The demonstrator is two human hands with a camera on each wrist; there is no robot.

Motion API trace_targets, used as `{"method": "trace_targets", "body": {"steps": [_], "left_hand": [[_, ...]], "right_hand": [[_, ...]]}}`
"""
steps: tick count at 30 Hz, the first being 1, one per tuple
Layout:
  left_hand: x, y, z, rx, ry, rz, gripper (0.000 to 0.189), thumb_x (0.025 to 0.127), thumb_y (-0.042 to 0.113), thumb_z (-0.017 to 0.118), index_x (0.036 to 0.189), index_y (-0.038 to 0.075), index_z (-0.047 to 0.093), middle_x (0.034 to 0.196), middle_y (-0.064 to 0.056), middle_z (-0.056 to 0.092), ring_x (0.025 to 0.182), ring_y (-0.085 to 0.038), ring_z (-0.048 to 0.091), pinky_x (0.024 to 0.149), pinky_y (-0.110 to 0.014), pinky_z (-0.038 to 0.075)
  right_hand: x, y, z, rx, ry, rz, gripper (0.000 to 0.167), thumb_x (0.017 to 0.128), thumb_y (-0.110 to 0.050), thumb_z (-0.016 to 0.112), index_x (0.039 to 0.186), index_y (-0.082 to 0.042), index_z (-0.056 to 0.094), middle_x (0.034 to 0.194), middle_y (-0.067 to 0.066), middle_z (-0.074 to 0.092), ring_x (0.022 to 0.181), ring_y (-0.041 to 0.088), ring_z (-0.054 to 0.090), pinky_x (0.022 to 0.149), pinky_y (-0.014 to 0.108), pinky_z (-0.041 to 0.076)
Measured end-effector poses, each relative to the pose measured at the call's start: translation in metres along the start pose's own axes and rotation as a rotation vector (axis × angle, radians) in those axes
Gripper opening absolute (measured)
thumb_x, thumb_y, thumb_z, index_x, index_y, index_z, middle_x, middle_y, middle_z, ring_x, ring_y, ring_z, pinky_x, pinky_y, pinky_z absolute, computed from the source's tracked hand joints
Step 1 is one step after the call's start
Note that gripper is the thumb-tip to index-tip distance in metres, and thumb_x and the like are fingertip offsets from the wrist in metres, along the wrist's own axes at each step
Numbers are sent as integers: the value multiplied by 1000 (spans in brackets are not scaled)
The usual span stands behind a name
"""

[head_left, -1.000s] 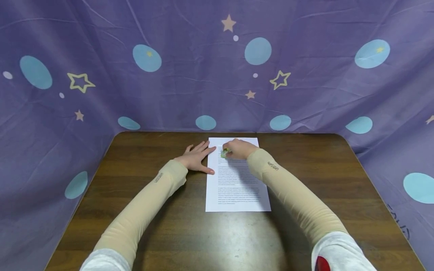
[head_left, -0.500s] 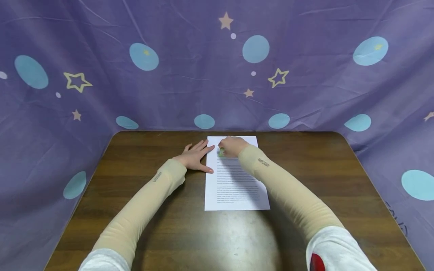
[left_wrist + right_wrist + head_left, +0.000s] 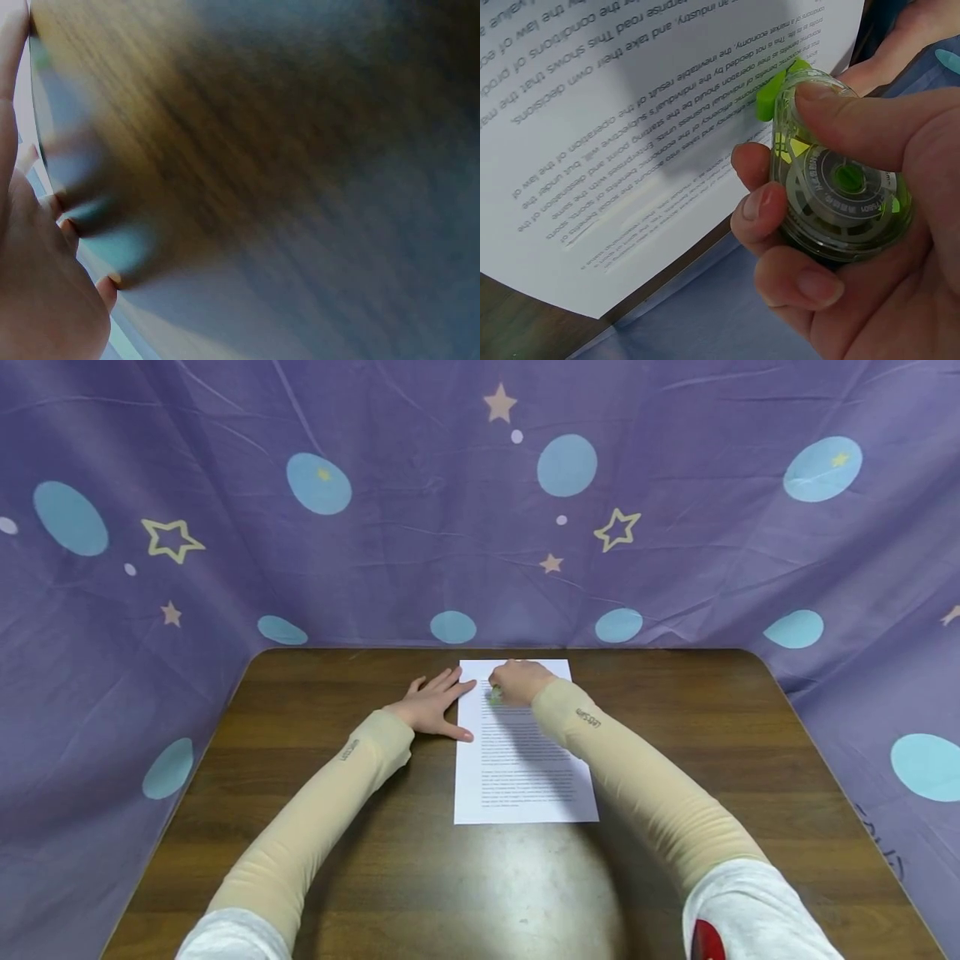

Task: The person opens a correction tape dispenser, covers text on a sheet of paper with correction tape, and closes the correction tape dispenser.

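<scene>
A violet curtain (image 3: 420, 568) hangs beyond the far edge of the sheet and on both sides of it, patterned with stars and pale-blue spots. The table (image 3: 697, 714), brown and wood-grained, extends around the sheet on all sides. The left sleeve (image 3: 322, 814), beige, reaches in from the near left of the sheet; the right sleeve (image 3: 652, 781), matching, comes from the near right and crosses above its right edge. The sheet (image 3: 510, 760) is white and lies on the table, bearing close-set print (image 3: 517, 785).

The left hand (image 3: 433, 708) is spread wide, fingers extended, at the left edge of the sheet; thumb and index finger reach onto the margin. It has hold of nothing. The right hand (image 3: 519, 682) is over the upper part of the sheet, fingers curled and thumb pressed on the dispenser (image 3: 847, 180), a clear-cased item with a green hub. The dispenser is above the upper left of the print on the sheet. Its green tip (image 3: 767, 97) is at the sheet; whether it touches cannot be told. Narrow pale strips (image 3: 611, 219) show across the print near the sheet's far edge, number unclear.
</scene>
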State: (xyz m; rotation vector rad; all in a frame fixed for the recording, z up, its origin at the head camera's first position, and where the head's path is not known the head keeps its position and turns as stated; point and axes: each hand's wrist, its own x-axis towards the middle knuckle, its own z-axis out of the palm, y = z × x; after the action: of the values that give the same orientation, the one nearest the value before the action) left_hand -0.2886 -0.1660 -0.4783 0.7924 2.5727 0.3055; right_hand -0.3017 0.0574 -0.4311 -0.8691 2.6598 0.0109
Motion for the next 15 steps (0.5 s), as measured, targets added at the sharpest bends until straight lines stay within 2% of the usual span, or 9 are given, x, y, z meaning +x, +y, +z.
{"method": "trace_targets", "body": {"steps": [3,9,15], "left_hand": [[0,0,0,0,7,3,109,89,65,73,169,18,16,175,-17,-1,161,-34,-2,122,-68,3],[-1,1,0,-10,3,3,109,88,65,74,169,20,17,175,-15,-2,161,-32,-3,122,-68,2],[4,-5,4,-21,-8,-8,112,87,68,73,170,23,13,175,-12,-7,161,-29,-8,122,-66,-1]], "right_hand": [[-1,2,1,7,10,-2,24,97,-6,65,119,-9,74,107,5,75,87,17,64,83,38,56],[-4,4,1,13,14,-1,18,96,-5,65,111,-9,75,105,6,75,88,18,65,85,39,57],[-7,9,1,20,12,1,15,95,-5,65,107,-9,75,101,5,73,84,17,61,83,39,56]]}}
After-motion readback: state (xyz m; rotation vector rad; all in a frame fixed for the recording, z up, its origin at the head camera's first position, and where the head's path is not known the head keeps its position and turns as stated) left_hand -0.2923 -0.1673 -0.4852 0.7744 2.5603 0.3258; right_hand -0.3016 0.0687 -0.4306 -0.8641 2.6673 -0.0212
